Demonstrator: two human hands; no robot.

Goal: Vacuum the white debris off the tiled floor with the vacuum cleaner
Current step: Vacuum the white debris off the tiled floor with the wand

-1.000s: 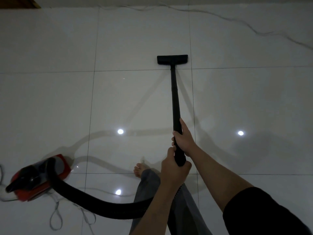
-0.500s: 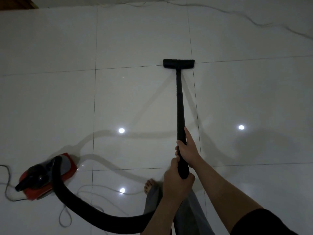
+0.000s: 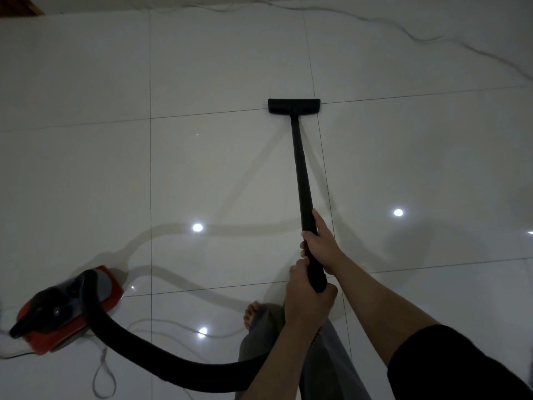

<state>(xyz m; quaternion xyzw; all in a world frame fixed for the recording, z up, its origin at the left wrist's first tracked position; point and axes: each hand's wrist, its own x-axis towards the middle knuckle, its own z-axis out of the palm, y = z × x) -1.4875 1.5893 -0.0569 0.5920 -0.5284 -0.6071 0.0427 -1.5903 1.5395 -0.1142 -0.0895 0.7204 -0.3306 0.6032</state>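
Both hands, left (image 3: 310,298) and right (image 3: 320,243), gripped the wand (image 3: 301,180), fingers wrapped tight; the near-left hose (image 3: 161,359) could snag the foot (image 3: 252,313).

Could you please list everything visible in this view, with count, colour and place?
floor head: one, black, far centre, flat on a tile joint
wand: one, black, from head to hands
hose: one, black, curving from canister to lower centre
canister: one, red and black, lower left
cord: one, pale, looped beside canister
tiled floor: white, glossy, with light reflections
white debris: too small to tell
left hand: gripping wand end
right hand: gripping wand above it
bare foot: one, lower centre
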